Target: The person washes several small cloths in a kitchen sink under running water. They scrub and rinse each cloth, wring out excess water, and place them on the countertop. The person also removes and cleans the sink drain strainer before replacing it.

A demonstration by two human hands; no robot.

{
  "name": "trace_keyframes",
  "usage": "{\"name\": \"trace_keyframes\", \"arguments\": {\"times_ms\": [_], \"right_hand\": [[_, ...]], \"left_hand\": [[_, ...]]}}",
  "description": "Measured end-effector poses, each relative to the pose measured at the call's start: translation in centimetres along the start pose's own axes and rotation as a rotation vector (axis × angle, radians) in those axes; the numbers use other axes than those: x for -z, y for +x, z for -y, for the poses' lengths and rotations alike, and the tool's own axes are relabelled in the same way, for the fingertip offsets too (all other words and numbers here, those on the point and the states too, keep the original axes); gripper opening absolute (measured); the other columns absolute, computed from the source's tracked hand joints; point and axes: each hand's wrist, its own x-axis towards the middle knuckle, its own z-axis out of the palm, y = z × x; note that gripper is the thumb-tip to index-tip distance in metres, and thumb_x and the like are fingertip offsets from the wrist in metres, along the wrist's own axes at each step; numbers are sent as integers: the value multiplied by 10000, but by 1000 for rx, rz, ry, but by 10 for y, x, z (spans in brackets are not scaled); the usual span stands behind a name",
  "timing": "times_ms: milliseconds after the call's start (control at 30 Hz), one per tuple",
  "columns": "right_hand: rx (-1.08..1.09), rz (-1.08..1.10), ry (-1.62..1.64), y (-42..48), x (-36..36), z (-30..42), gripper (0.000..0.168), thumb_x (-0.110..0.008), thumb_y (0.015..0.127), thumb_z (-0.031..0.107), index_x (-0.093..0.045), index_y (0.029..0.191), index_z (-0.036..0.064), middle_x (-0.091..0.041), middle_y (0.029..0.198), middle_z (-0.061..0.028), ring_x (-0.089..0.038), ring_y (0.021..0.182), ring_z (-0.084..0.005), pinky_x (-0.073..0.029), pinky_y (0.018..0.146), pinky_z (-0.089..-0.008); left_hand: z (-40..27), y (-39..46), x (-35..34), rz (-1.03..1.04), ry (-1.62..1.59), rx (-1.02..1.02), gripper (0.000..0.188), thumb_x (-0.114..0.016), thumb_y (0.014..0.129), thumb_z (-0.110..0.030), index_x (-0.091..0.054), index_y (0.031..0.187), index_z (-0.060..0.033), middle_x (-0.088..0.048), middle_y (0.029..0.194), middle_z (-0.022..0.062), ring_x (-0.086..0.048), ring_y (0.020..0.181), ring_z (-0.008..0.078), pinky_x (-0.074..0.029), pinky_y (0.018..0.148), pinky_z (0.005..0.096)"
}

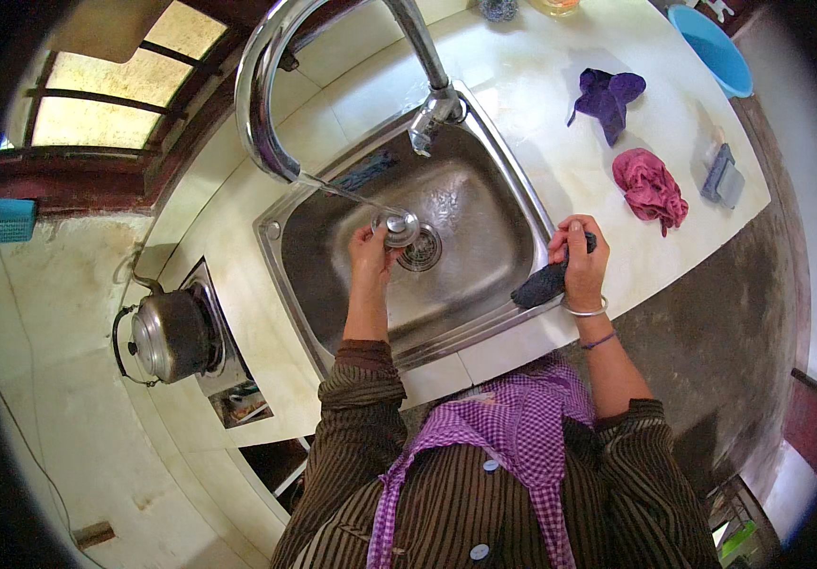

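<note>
My left hand (370, 250) grips the edge of a small, shiny round lid with a knob (396, 226), held over the steel sink (472, 192) near its drain (420, 249). Water (351, 193) runs from the curved chrome faucet (266, 135) onto the lid. At the sink's right front rim, my right hand (583, 259) is closed around a bunched dark grey cloth (542, 284), whose lower end hangs by the rim. A bangle (586, 309) circles that wrist.
On the right counter lie a purple cloth (609, 99), a crumpled red cloth (650, 186) and a grey-blue scrubbing block (723, 179). A light-blue basin (713, 50) is beyond the counter edge. A metal kettle (170, 338) stands on a stove (220, 334) to the left.
</note>
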Motion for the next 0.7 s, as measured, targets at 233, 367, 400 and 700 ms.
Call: {"name": "trace_keyframes", "arguments": {"times_ms": [233,367,400,700], "right_hand": [[6,-7,-14,1,2,0,222,-448,958,195,-530,867,10,-553,634,-39,-468,507,-59,-414,485,-203],[-1,2,-18,1,1,2,226,-451,957,200,-532,868,8,-554,631,-41,-468,508,-57,-415,484,-204],[-3,0,-23,1,1,2,227,-452,956,202,-532,868,8,-555,630,-42,-469,509,-57,-415,484,-204],[2,2,-26,1,1,1,223,-453,954,201,-536,870,12,-552,628,-38,-463,501,-58,-410,476,-204]], "left_hand": [[-30,-30,-39,-102,264,-247,216,-633,824,-105,-501,976,-26,-543,862,79,-594,716,193,-576,510,343],[-30,-32,-44,-112,300,-282,217,-625,819,-98,-497,966,-5,-523,848,78,-581,703,188,-587,512,350],[-31,-34,-48,-104,283,-296,207,-625,810,-97,-500,940,3,-530,826,81,-585,691,180,-586,506,344],[-40,-37,-54,-139,294,-416,206,-618,790,-86,-479,897,22,-525,794,82,-568,639,157,-580,488,332]]}}
